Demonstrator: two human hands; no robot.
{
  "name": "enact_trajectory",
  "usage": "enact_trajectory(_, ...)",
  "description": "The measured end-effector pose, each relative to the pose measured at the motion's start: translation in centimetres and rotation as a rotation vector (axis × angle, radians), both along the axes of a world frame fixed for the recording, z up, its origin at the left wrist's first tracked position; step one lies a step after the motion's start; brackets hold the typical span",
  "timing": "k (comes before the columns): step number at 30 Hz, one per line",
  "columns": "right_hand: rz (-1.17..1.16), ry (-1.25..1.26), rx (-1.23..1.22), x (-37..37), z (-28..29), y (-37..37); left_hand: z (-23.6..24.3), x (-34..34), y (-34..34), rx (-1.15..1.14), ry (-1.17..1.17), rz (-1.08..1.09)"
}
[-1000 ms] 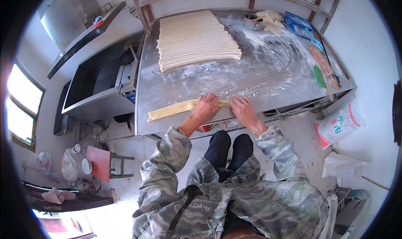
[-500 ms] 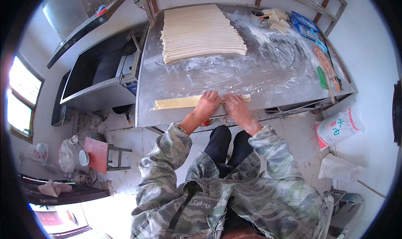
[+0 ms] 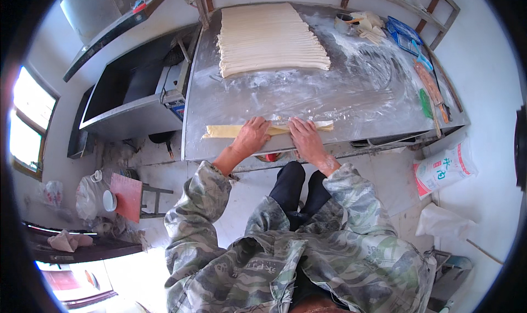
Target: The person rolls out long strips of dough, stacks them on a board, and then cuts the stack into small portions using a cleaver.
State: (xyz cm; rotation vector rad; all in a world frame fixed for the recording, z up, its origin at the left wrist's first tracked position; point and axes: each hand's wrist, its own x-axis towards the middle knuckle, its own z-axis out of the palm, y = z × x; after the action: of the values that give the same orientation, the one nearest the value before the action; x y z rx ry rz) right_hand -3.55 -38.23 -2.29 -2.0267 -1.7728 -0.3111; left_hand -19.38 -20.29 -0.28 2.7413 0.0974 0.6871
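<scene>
A long pale yellow dough strip (image 3: 220,131) lies along the front edge of the floured steel table (image 3: 263,96). My left hand (image 3: 251,136) has its fingers curled onto the strip's middle, pressing it. Just to its right, my right hand (image 3: 307,140) rests with bent fingers over the strip, gripping it near its right end; a narrow folded stretch shows between my hands. Behind them lies a broad sheet of many parallel dough strips (image 3: 269,38), side by side.
At the back right sit a metal pot (image 3: 342,24), blue scale (image 3: 403,36), rolling pin (image 3: 427,83) and green scraper (image 3: 424,103). A black-topped metal unit (image 3: 127,88) adjoins the table's left. A white sack (image 3: 444,170) and red-topped stool (image 3: 125,196) stand on the floor.
My left hand has shifted leftward along the strip, and my right hand has moved slightly left since a second ago. The strip now reaches further right, past my right hand.
</scene>
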Motion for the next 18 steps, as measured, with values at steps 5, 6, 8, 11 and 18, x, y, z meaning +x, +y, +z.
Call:
enact_trajectory(5,0.034,0.014,0.047,-3.6,0.3,2.5,-0.7,-0.7,0.6,0.07,-0.009,0.002)
enact_trajectory(6,0.031,0.018,0.029,-2.8,0.0,1.9,-0.5,-1.0,0.4,0.009,-0.038,0.007)
enact_trajectory(8,0.048,0.02,0.009,-1.2,0.1,1.3,-0.1,-1.7,1.0,-0.048,-0.053,0.023)
enact_trajectory(11,0.006,-0.002,0.011,-3.2,-0.2,2.3,-0.6,-1.7,1.0,-0.067,0.009,0.016)
enact_trajectory(18,0.076,0.073,0.063,-2.7,0.5,4.1,0.0,-3.0,2.9,-0.128,-0.008,-0.007)
